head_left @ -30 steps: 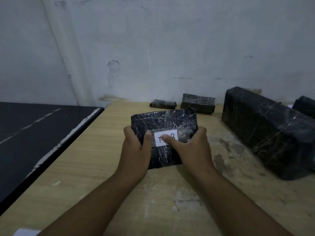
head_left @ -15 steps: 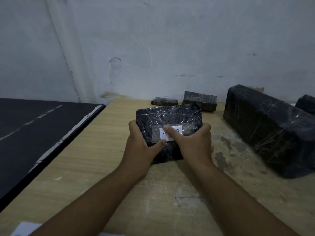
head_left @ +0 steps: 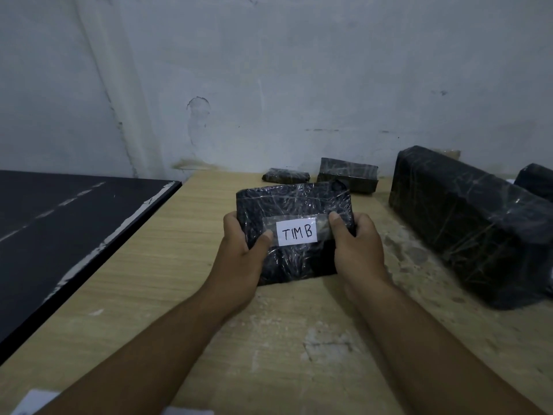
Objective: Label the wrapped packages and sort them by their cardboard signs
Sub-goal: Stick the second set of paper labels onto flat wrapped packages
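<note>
A black package wrapped in clear film (head_left: 291,205) lies on the wooden table (head_left: 167,271) in front of me. A white label reading "TIM B" (head_left: 297,233) is taped across its top. My left hand (head_left: 239,259) grips the package's left edge, thumb lying on the film just left of the label. My right hand (head_left: 356,250) grips the right edge, thumb pressing the tape end beside the label. No cardboard sign is in view.
A long black wrapped package (head_left: 469,226) lies at the right, another (head_left: 537,181) behind it. Two smaller wrapped packages (head_left: 348,178) (head_left: 285,176) sit by the wall. A black tabletop (head_left: 59,229) adjoins on the left. White paper slips (head_left: 36,404) lie at the near edge.
My right thumb slid off the label to the tape's right end, uncovering the writing. My left thumb shifted to the label's left side. Both hands now clasp the package's edges.
</note>
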{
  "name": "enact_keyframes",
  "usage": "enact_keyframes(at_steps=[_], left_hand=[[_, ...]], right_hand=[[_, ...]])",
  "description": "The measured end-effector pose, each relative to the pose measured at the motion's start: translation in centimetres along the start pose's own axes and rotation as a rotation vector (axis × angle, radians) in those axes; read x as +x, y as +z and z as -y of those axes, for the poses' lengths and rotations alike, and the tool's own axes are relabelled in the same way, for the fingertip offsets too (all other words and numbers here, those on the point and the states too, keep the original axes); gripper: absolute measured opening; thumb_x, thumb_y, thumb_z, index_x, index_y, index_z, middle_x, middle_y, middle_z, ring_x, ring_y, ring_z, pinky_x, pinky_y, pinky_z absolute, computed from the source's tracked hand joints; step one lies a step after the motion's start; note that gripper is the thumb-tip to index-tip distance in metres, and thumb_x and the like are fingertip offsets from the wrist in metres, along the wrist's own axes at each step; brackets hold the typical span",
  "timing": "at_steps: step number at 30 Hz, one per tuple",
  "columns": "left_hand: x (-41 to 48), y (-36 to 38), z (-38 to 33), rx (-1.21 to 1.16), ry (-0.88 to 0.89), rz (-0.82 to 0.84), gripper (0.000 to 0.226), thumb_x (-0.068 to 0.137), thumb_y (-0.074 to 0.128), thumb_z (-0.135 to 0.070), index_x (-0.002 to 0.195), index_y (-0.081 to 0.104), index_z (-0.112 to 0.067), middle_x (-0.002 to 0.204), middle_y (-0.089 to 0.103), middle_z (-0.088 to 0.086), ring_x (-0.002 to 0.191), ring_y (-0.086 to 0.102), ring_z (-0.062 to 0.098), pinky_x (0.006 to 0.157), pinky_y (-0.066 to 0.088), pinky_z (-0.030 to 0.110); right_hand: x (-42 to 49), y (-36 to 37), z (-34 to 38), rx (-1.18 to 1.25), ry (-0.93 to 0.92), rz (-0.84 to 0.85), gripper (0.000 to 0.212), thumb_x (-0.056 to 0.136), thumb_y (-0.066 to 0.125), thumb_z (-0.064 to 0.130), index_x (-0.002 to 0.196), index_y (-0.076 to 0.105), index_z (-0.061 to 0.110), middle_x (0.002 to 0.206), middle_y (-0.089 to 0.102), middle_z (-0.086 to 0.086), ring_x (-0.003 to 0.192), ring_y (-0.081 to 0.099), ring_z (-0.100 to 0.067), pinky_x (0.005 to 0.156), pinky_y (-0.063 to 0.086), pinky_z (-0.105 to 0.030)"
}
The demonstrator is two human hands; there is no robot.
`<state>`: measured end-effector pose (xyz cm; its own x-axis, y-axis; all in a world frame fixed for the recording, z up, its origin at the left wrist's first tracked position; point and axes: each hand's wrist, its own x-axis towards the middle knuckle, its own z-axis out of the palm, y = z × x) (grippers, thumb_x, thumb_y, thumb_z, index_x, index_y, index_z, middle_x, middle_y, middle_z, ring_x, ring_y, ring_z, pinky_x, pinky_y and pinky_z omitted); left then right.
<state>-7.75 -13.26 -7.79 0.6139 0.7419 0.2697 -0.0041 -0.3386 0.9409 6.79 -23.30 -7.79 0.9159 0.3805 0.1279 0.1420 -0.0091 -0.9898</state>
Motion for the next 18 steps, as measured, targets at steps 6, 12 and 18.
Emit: enact_keyframes(at_steps=[6, 12, 18], left_hand=[[0.0, -0.2, -0.1, 0.03, -0.029, -0.011, 0.021, 0.106, 0.046, -0.023, 0.125, 0.037, -0.018, 0.108, 0.062, -0.01, 0.092, 0.064, 0.0, 0.067, 0.054, 0.015], [0.2, -0.6, -0.6, -0.014, -0.112, 0.049, 0.036, 0.102, 0.054, -0.013, 0.131, 0.033, -0.018, 0.113, 0.061, -0.008, 0.094, 0.064, 0.0, 0.07, 0.057, 0.015], [0.2, -0.7, -0.6, -0.022, -0.117, 0.066, 0.04, 0.099, 0.058, -0.006, 0.129, 0.033, -0.015, 0.109, 0.06, -0.008, 0.077, 0.064, -0.013, 0.062, 0.051, 0.008]], right_hand=[[0.9, -1.4, -1.0, -0.072, -0.045, 0.229, 0.014, 0.099, 0.06, 0.025, 0.112, 0.055, 0.025, 0.106, 0.068, 0.005, 0.097, 0.066, -0.013, 0.082, 0.055, -0.036], [1.8, -2.6, -1.5, -0.032, -0.015, 0.407, 0.034, 0.094, 0.067, 0.012, 0.121, 0.055, 0.028, 0.119, 0.069, 0.006, 0.11, 0.066, -0.011, 0.099, 0.053, -0.044], [1.4, -2.1, -1.2, -0.115, -0.046, 0.338, 0.047, 0.081, 0.083, 0.025, 0.116, 0.052, 0.024, 0.111, 0.069, 0.007, 0.098, 0.068, -0.009, 0.083, 0.059, -0.033]])
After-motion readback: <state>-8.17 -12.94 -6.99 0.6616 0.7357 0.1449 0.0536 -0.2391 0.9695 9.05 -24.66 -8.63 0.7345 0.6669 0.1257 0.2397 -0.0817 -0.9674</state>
